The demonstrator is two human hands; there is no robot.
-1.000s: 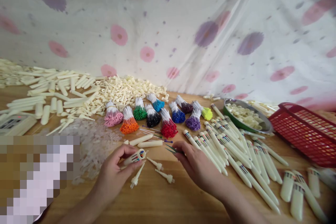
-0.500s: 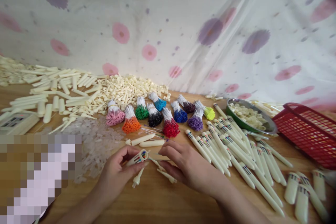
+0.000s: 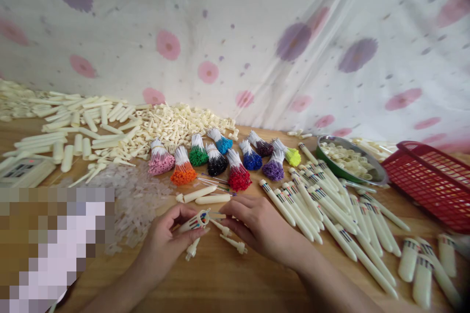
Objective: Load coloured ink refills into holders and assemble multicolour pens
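Note:
Between its thumb and fingers, my left hand (image 3: 169, 232) holds a cream slotted pen barrel (image 3: 194, 222), its open end facing right with coloured pieces inside. My right hand (image 3: 253, 220) pinches a thin refill (image 3: 216, 214) whose left end is at the barrel's opening. Small cream plunger parts (image 3: 234, 244) lie just below the hands, and two cream pen tubes (image 3: 213, 199) lie above them. Bundles of coloured refills stand behind, among them red (image 3: 239, 176), orange (image 3: 183, 171) and blue (image 3: 251, 159).
Multicolour pens (image 3: 330, 205) are spread at the right, beside a green bowl (image 3: 343, 174) of small parts and a red basket (image 3: 433, 181). Clear plastic pieces (image 3: 127, 205) and heaped cream parts (image 3: 176, 124) cover the left. A patterned sheet (image 3: 257, 10) hangs behind.
My right hand's thumb and fingers have come together on the refill, which now reaches the barrel's mouth. My left hand still holds the barrel, turned slightly.

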